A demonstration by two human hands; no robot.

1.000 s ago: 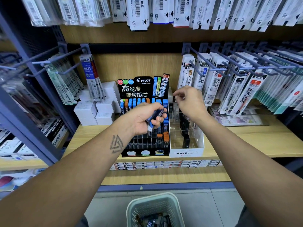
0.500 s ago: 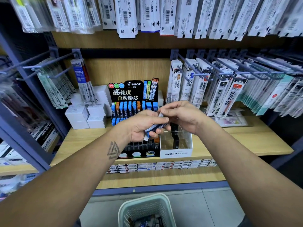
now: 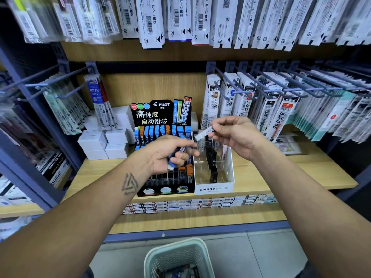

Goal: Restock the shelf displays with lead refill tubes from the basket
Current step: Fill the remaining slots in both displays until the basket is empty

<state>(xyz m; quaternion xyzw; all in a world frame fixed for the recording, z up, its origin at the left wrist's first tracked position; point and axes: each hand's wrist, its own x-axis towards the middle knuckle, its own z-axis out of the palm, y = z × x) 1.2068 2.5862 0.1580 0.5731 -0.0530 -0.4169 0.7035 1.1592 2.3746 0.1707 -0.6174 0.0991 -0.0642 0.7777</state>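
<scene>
My left hand (image 3: 170,151) grips a small bunch of lead refill tubes (image 3: 174,163), blue-capped, in front of the black Pilot display (image 3: 160,115). My right hand (image 3: 234,137) pinches a single pale tube (image 3: 203,133) above the clear Mono display box (image 3: 214,187), which holds a few black tubes (image 3: 213,169). The Pilot display carries rows of blue and orange capped tubes. The pale green basket (image 3: 178,255) stands on the floor below, with several tubes inside.
White boxes (image 3: 104,143) are stacked left of the Pilot display. Refill packs hang on blue pegs (image 3: 261,91) to the right and left, and more hang above. Flat packs line the lower shelf edge (image 3: 200,203).
My right hand met the left at the bunch, pulled one pale tube out and lifted it up and to the right over the Mono box. The view tilted slightly.
</scene>
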